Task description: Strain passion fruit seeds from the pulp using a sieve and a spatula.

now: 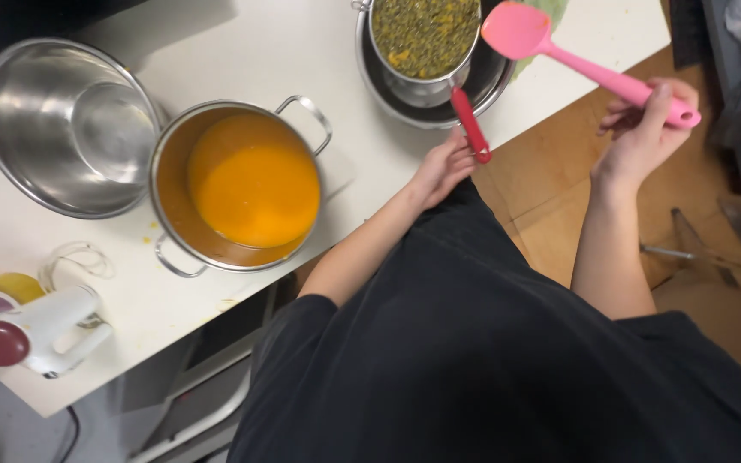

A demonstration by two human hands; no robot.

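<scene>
Right hand (641, 129) closed around pink spatula (589, 64); left hand (443, 167) fingers touch red sieve handle (471, 124), closure unclear. Risk: unsteadied sieve (424, 34) tips, spilling pulp over worktop (319, 51).

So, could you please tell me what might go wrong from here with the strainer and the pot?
1. The left hand only touches the end of the strainer's red handle; the full strainer could tip in its bowl.
2. The pot of orange liquid sits near the counter edge, close to the forearm; a nudge might spill it.
</scene>
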